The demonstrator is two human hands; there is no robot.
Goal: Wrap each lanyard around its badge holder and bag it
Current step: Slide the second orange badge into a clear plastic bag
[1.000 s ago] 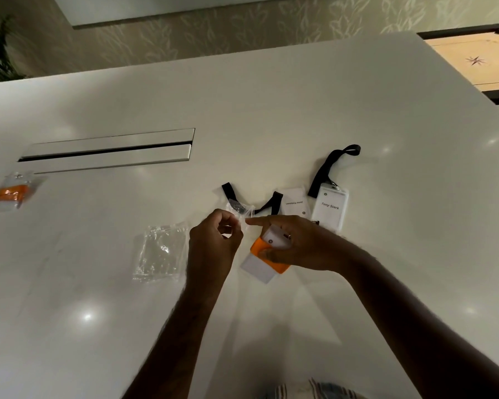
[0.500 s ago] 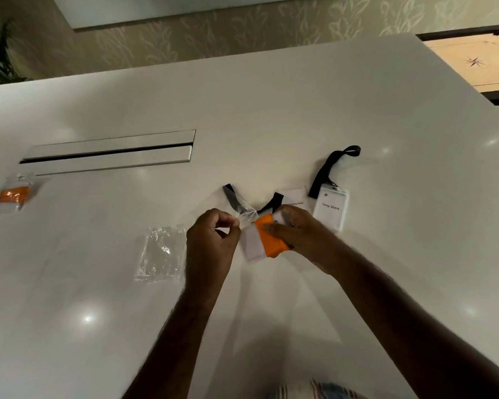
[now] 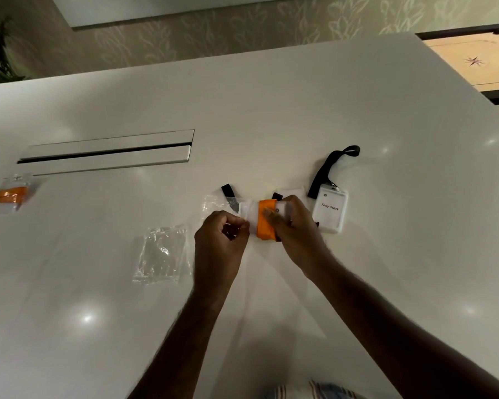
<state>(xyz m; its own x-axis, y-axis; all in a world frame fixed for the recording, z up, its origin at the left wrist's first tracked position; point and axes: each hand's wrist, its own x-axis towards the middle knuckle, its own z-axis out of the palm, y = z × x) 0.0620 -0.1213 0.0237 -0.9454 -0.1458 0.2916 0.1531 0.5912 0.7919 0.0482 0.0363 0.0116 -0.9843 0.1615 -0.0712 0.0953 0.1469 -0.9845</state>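
Now turned crosswise and lifted a little farther than a second ago, badge holder (image 3: pixel 249 215) with orange lanyard (image 3: pixel 265 219) wrapped around, gripped by right hand (image 3: pixel 293 226), left hand (image 3: pixel 224 236) pinching clear bag (image 3: pixel 213 204) mouth beside it; probably bagging begins

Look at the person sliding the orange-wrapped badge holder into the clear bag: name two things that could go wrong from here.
1. The left hand pinches only the edge of the thin clear bag; its mouth may collapse or slip as the badge holder pushes in.
2. The right hand grips over the orange lanyard; the wrap could snag on the bag's mouth and loosen.
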